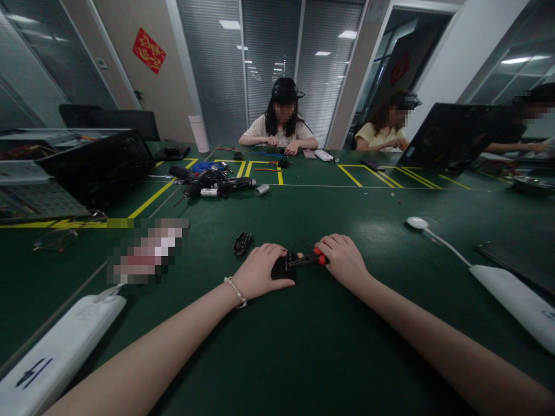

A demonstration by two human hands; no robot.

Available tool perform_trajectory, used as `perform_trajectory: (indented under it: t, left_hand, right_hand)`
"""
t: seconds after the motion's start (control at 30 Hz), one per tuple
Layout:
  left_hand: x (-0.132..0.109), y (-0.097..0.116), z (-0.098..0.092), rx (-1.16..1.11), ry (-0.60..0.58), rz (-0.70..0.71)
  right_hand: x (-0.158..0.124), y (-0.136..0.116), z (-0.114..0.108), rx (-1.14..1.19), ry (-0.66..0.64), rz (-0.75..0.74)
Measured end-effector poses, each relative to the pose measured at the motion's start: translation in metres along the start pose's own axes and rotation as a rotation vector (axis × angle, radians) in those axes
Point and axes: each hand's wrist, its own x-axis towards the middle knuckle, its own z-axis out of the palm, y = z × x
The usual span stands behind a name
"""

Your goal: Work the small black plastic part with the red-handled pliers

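My left hand [262,270], with a bracelet at the wrist, is closed around a small black device [281,270] resting on the green table. In my right hand [344,257] are pliers [307,260] with red handles and dark jaws. The jaws reach left and meet the device's right side, near a small copper-coloured spot. Whether they grip a part there is too small to tell. Just beyond my left hand lies a separate black part [242,244] with an uneven, open-looking surface.
Ahead on the left is a pile of cables with a black drill [195,184]. White power banks lie left [65,346] and right [511,300], one cabled to a white puck [417,223]. Glasses [56,238] rest at left. Other people [280,124] sit across the table.
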Motion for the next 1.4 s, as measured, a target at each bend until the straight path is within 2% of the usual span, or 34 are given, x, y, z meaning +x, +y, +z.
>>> perform_trajectory:
  t: [0.57, 0.77, 1.4]
  left_hand:
    - [0.0001, -0.0003, -0.0001, 0.012, 0.008, 0.016]
    - [0.0008, -0.0012, 0.0011, 0.006, 0.003, 0.014]
    - [0.0009, -0.0005, 0.0010, 0.011, 0.019, 0.022]
  right_hand:
    - [0.0036, 0.0037, 0.0000, -0.099, 0.029, -0.112]
    - [0.0028, 0.0062, 0.0018, -0.076, -0.027, -0.093]
    - [0.0048, 0.0054, 0.0003, -0.061, -0.049, -0.087]
